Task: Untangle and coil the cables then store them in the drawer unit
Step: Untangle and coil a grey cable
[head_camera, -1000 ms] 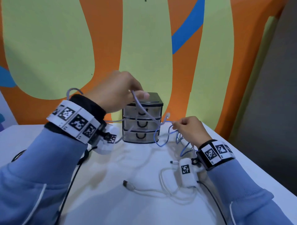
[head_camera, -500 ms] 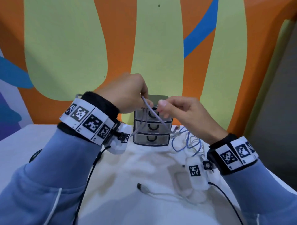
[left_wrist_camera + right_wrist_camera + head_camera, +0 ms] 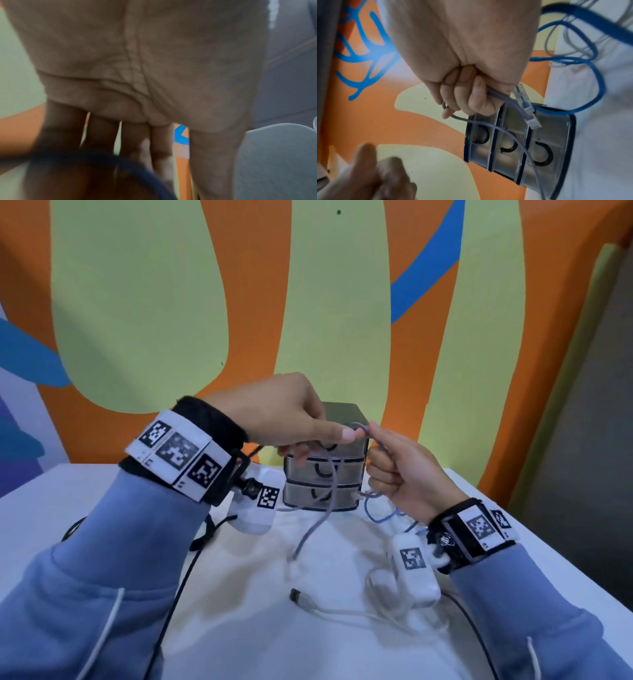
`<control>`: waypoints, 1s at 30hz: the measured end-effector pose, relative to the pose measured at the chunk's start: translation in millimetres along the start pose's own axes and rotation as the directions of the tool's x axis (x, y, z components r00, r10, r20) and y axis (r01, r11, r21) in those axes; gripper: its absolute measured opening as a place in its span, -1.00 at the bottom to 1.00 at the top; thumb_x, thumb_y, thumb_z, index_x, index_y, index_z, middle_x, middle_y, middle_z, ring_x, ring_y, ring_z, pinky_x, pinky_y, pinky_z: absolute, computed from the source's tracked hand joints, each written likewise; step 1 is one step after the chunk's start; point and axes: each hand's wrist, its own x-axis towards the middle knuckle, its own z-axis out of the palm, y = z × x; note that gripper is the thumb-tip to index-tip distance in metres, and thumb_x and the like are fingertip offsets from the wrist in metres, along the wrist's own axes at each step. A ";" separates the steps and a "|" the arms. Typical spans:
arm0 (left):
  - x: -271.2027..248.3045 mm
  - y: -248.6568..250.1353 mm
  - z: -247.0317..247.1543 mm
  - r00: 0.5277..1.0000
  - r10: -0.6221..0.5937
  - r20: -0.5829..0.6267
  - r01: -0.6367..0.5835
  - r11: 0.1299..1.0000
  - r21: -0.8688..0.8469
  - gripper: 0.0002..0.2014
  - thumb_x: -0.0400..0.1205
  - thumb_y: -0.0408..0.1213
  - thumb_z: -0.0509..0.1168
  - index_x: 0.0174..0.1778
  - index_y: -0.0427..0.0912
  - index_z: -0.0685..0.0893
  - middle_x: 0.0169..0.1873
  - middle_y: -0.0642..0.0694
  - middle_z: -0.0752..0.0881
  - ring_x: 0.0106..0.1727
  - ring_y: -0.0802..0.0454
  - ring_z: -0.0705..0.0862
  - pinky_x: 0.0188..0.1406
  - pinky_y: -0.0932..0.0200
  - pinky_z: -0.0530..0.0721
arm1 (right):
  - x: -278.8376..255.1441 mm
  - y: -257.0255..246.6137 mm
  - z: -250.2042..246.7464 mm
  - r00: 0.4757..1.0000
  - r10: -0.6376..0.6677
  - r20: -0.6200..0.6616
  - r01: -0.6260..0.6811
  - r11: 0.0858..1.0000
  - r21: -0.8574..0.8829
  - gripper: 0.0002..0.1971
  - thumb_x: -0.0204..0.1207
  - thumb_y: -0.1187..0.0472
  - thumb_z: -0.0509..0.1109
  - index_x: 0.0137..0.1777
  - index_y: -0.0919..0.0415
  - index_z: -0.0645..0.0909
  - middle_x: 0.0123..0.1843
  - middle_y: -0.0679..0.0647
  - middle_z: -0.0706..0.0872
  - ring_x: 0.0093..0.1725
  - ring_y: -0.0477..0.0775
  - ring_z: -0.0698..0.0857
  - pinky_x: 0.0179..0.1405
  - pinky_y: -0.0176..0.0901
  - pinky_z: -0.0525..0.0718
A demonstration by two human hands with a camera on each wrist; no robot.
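A thin grey network cable (image 3: pixel 328 491) runs between my two hands and hangs down in front of the drawer unit (image 3: pixel 346 412) to the table. My left hand (image 3: pixel 329 436) is raised before the unit's top and pinches the cable between thumb and curled fingers. In the left wrist view a blurred dark loop (image 3: pixel 109 158) crosses its fingers (image 3: pixel 101 135). My right hand (image 3: pixel 387 460) is a fist gripping the same grey cable (image 3: pixel 505 100), whose clear plug (image 3: pixel 527 113) sticks out below. All three drawers of the unit (image 3: pixel 542 127) are closed.
A blue cable (image 3: pixel 371 513) lies tangled with pale ones (image 3: pixel 565 47) to the right of the unit. Near the table's front lies a white USB cable (image 3: pixel 329 609). Black camera leads (image 3: pixel 178 587) trail over the white table (image 3: pixel 61 508). A painted wall stands just behind.
My right hand left the blue cable on the table, rose to my left hand and closed round the grey cable. The grey cable's tail now hangs down over the drawer fronts.
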 end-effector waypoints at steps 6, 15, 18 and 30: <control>9.6 -4.6 9.1 0.999 0.009 0.034 -0.008 1.000 -0.027 -0.55 0.67 0.32 0.36 -0.18 0.03 0.92 -0.24 -0.06 0.88 -0.13 -0.14 0.82 -0.09 0.01 0.77 | -3.1 -9.2 -11.2 0.994 -0.049 0.094 0.016 0.946 0.324 -0.79 0.80 0.18 0.20 0.04 0.25 0.62 -0.40 -0.03 0.35 -0.47 -0.09 0.21 -0.44 -0.26 0.18; 36.8 -28.0 38.2 0.999 -0.023 -0.037 0.026 0.996 0.086 -0.34 0.62 0.14 0.55 0.65 0.14 0.55 0.10 0.08 0.74 0.03 0.08 0.68 -0.01 0.11 0.53 | -15.8 -20.9 -0.4 0.976 -0.173 0.133 0.131 0.952 0.278 -0.58 0.75 -0.03 0.23 0.42 0.16 0.74 -0.52 -0.07 -0.02 -0.54 -0.05 -0.04 -0.52 -0.19 -0.02; 38.6 -31.5 36.9 0.996 0.020 -0.092 -0.017 0.999 0.032 -0.50 0.65 0.14 0.51 0.52 0.21 0.67 -0.01 0.06 0.72 -0.04 0.08 0.72 -0.16 0.11 0.54 | -19.8 -22.6 -3.9 0.943 -0.199 0.265 0.088 0.922 0.377 -0.64 0.76 0.06 0.20 0.33 0.14 0.75 -0.57 -0.07 0.07 -0.59 -0.07 0.04 -0.54 -0.22 0.06; 42.8 -18.0 45.6 0.943 0.209 -0.260 -0.223 0.974 -0.027 -0.76 0.82 -0.27 0.27 -0.06 0.10 0.78 -0.20 -0.14 0.82 -0.12 -0.21 0.76 -0.05 -0.20 0.70 | -19.8 -19.4 -1.1 0.914 -0.055 0.401 -0.008 0.988 0.152 -0.63 0.68 0.02 0.09 -0.34 0.16 0.36 -0.56 0.06 0.36 -0.65 0.00 0.29 -0.60 -0.13 0.14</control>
